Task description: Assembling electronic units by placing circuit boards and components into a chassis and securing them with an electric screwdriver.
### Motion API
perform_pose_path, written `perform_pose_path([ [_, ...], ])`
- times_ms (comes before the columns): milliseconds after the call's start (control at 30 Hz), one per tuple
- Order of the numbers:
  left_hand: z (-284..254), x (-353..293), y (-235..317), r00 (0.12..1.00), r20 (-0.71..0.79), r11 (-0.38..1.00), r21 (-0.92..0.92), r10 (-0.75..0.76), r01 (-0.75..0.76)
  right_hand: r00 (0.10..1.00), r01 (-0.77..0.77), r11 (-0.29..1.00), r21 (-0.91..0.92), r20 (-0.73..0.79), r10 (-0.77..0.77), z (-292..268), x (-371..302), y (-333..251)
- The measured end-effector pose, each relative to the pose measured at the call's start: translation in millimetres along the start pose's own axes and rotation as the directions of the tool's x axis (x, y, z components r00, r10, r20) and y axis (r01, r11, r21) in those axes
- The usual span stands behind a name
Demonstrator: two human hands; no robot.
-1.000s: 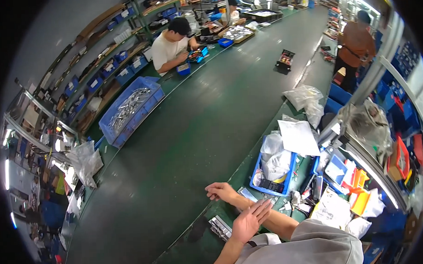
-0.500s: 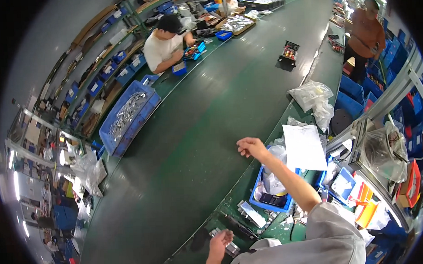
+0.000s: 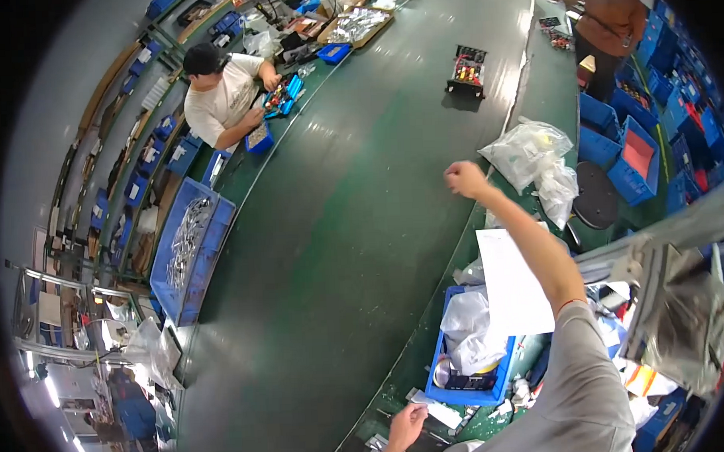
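Reaching out over the green belt (image 3: 323,251), my right hand (image 3: 465,177) is curled into a fist, grip closed; whether anything is inside it I cannot tell. Just right of that fist lie clear bags (image 3: 527,150); beyond it on the belt sits a black unit (image 3: 465,69). My left hand (image 3: 406,426) rests low on the bench (image 3: 430,347), fingers bent, beside a blue bin (image 3: 463,394) and white sheet (image 3: 514,280)

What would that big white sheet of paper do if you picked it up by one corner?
The flat white sheet of paper would probably flop and bend, since it looks thin. It seems light, and lies loosely over the blue plastic bin, so a push might slide it off.
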State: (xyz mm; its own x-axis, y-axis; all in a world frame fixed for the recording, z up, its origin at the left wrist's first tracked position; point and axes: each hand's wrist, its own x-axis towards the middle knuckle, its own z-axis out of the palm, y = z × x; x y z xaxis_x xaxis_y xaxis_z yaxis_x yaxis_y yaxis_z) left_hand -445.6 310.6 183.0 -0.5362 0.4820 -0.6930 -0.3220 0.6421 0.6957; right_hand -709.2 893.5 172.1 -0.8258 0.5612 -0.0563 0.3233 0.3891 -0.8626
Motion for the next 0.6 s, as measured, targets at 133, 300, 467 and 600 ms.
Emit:
perform_pose_path([
  [133, -13, 41, -6, 0.996, -0.094, 0.991, 0.137, 0.001, 0.012, 0.995, 0.01, 0.899, -0.438, -0.083, -0.052, -43, 53, 58],
  [300, -9, 55, 13, 0.989, -0.069, 0.978, 0.152, -0.13, 0.139, 0.989, -0.003, 0.812, -0.584, -0.121, -0.084, -83, 103, 92],
  [467, -2, 60, 35, 0.987, -0.055, 0.98, 0.127, -0.15, 0.156, 0.978, -0.113, 0.749, -0.653, -0.206, -0.032, -116, 156, 131],
  [600, 3, 61, 42, 0.98, -0.103, 0.972, 0.149, -0.17, 0.184, 0.973, 0.007, 0.731, -0.683, -0.162, -0.161, -108, 189, 149],
])
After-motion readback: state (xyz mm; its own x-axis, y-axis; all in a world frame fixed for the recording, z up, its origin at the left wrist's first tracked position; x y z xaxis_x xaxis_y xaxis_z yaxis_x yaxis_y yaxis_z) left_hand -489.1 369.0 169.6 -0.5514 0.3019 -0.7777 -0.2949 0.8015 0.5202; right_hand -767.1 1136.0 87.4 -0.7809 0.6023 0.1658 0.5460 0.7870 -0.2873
